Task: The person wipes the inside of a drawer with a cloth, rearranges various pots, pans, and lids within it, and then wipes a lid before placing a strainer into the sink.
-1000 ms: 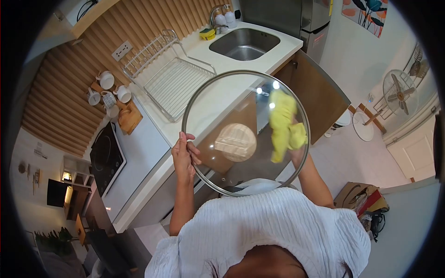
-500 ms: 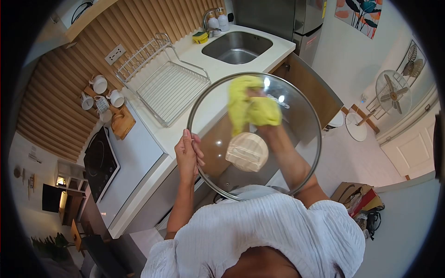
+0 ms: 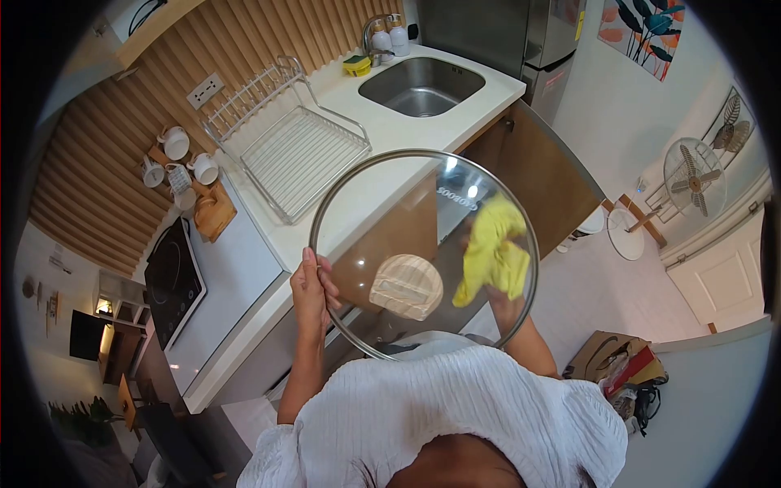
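Lid (image 3: 382,211) in closed left hand (image 3: 313,291); yellow cloth (image 3: 492,254) in closed right hand (image 3: 506,307)

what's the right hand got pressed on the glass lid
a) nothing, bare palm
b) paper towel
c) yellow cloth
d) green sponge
c: the right hand holds a bunched yellow cloth against the glass lid, while the left hand grips the lid's rim.

wall: wood slats (image 3: 244,41) | counter: white (image 3: 390,134) | sink: steel (image 3: 423,85) | floor: pale tile (image 3: 602,281) | fan (image 3: 694,173)
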Action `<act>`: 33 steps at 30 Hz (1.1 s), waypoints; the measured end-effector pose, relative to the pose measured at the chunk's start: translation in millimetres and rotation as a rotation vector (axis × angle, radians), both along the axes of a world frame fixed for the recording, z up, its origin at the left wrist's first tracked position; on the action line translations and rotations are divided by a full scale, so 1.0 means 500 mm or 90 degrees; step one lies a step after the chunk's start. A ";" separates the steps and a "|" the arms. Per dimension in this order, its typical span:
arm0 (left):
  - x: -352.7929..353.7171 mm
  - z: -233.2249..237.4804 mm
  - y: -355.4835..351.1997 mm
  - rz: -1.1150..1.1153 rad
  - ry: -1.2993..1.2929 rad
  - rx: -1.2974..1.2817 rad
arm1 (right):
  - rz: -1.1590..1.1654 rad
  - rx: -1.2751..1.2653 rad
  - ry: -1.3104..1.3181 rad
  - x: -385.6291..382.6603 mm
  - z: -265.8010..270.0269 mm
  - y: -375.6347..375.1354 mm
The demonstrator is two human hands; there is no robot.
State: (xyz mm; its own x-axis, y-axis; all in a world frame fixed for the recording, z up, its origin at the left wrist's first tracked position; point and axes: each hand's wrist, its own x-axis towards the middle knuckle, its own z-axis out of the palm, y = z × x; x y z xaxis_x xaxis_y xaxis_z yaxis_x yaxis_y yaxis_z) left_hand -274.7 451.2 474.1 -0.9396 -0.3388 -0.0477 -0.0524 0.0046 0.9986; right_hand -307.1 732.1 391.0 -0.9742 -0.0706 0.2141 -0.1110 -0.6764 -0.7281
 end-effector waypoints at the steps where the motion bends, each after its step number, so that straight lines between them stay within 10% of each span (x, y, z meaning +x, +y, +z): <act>1: 0.002 -0.009 -0.002 0.019 -0.007 0.012 | 0.070 -0.118 -0.014 0.030 -0.003 0.008; 8: -0.001 -0.026 0.038 0.088 -0.008 0.058 | 0.288 -0.483 -0.178 0.145 -0.076 0.061; 16: -0.041 -0.065 0.176 0.114 -0.024 0.228 | -0.015 -0.399 -0.211 0.055 -0.001 0.171; 20: -0.086 -0.079 0.247 0.123 0.018 0.311 | -0.083 -0.135 -0.079 -0.085 0.034 0.295; 25: -0.212 0.003 0.249 -0.162 0.035 0.029 | 0.042 0.050 -0.003 -0.279 0.078 0.341; 28: -0.271 -0.013 0.253 -0.064 0.038 0.092 | 0.063 0.144 -0.014 -0.417 0.080 0.347; 30: -0.321 -0.026 0.258 -0.030 0.042 0.107 | -0.182 0.601 0.210 -0.510 0.091 0.346; 33: -0.393 -0.051 0.269 0.033 0.059 0.124 | -0.478 0.657 0.177 -0.590 0.174 0.302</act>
State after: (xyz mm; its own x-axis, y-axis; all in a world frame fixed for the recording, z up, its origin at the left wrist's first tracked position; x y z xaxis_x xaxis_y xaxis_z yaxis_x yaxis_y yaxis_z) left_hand -471.1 585.8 448.4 -0.9244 -0.3801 -0.0310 0.0452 -0.1899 0.9808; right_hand -602.3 883.2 478.1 -0.7798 0.2159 0.5876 -0.4447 0.4697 -0.7627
